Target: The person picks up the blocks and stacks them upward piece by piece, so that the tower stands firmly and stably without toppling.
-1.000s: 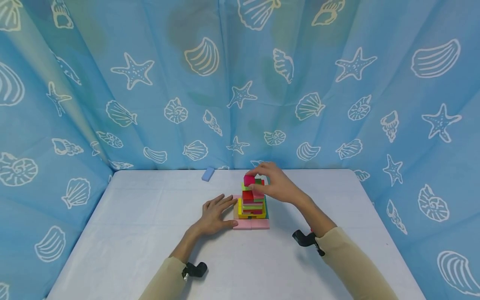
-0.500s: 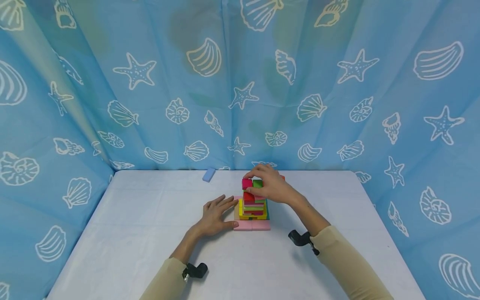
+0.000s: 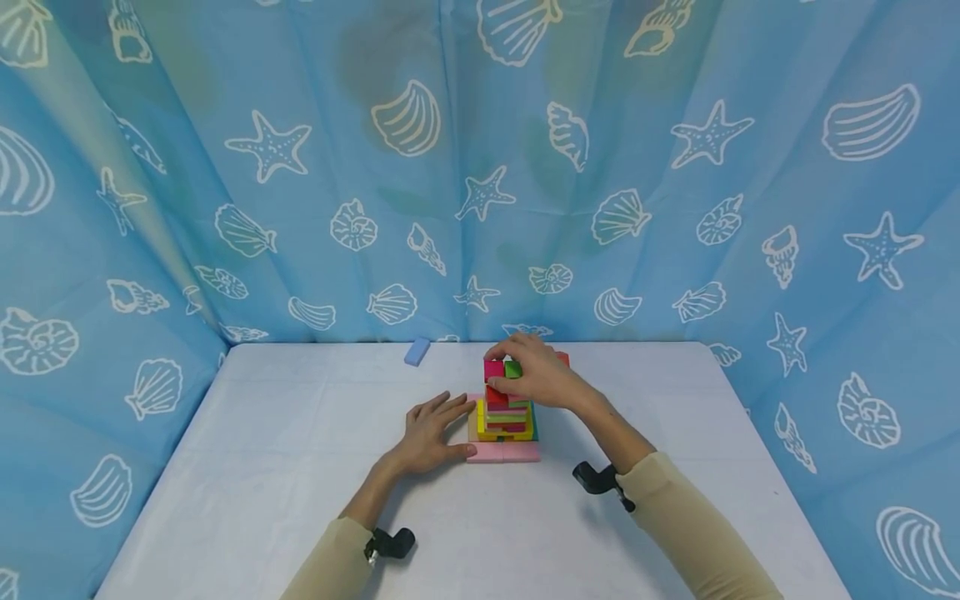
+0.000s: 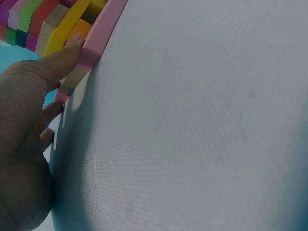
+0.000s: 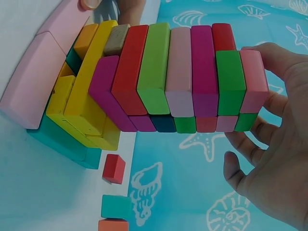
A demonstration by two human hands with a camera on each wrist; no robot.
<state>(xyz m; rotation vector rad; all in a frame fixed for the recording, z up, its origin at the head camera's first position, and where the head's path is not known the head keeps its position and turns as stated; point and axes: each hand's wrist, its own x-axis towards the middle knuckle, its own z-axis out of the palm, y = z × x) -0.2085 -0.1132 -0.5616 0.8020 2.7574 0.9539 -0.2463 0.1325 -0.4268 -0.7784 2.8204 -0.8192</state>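
Observation:
A tower of coloured wooden blocks (image 5: 190, 72) stands on the table, wider at its yellow and pink base. My right hand (image 3: 543, 373) is at the tower's top. Its thumb and finger pinch a bright pink block (image 3: 493, 369), beside a green block (image 3: 512, 369). In the right wrist view the right hand (image 5: 279, 159) curves round the topmost blocks, its thumb and fingers on opposite sides. My left hand (image 3: 426, 433) lies at the base's left side, fingers extended, thumb at the pink base block (image 3: 486, 452). In the left wrist view that thumb (image 4: 67, 55) touches the base.
A loose blue block (image 3: 417, 351) lies at the table's back edge, left of the tower. Behind the tower, in the right wrist view, lie a red block (image 5: 114, 168), a teal block (image 5: 115, 207) and an orange block (image 5: 113, 225). A patterned blue curtain (image 3: 375, 250) hangs behind the table.
The right hand has moved a little left and slightly down at the tower's top, with the bright pink block. An orange-red block now shows behind that hand. The left hand stays put.

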